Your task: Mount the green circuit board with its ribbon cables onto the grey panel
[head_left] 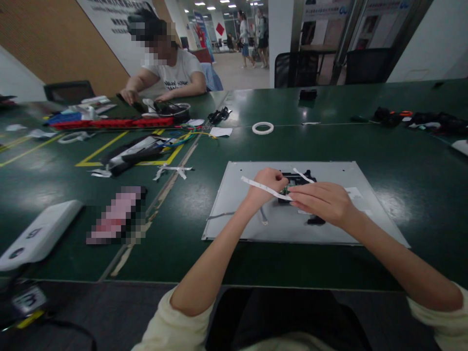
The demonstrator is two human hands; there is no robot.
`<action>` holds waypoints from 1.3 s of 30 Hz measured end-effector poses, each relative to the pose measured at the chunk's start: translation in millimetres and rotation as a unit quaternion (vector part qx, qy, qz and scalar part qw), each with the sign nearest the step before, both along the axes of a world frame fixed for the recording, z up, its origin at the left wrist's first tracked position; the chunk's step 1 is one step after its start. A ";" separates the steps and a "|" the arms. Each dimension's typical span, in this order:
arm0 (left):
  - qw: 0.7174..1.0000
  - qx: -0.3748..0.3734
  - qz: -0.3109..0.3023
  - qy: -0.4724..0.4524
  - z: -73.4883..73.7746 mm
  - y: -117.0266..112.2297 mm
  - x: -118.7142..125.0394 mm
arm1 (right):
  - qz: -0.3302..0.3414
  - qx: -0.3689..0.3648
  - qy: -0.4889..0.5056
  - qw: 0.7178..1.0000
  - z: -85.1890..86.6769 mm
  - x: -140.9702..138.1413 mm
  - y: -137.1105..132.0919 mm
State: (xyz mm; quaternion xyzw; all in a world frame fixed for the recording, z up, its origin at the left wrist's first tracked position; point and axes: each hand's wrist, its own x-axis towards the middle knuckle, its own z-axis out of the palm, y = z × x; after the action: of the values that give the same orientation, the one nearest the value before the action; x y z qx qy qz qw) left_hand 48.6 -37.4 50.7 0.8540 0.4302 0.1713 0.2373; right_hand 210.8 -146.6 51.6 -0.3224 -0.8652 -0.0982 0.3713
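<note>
White strip point(263, 187) over pale panel point(230, 195)

Right of centre, above the green table point(420, 180), the right hand point(325, 202) pinches the strip's end; the left hand point(265, 187) is curled, grip unclear. 1 co-worker point(179, 73) sits upper left; 2 black chairs point(297, 69) upper right.

I am facing a green table point(204, 209), where a flat grey panel point(292, 232) is lying before me. A white tape ring point(263, 132) is resting beyond it; a white oblong device point(44, 231) is lying leftward.

Panel point(285, 230) on table point(387, 165), ring point(263, 132) behind, chairs point(296, 68) farther back
</note>
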 end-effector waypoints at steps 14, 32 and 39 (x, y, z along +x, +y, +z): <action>0.999 0.018 0.019 0.026 -8.7 14.5 -7.7 | -0.094 0.009 0.039 0.995 0.9 -10.1 10.5; 0.903 -0.357 0.013 -0.239 3.1 31.4 -36.0 | -0.173 0.104 -0.035 0.979 -23.9 -4.8 14.8; 0.900 -0.356 0.005 -0.250 -1.5 36.8 -39.5 | -0.127 0.071 -0.003 0.989 -31.4 -7.4 14.8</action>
State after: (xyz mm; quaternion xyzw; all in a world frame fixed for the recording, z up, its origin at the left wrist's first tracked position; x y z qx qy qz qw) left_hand 9.1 -0.7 49.2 0.6396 0.3933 0.2153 0.6244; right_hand 203.4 -131.8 20.2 -0.4021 -0.8092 -0.2069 0.3751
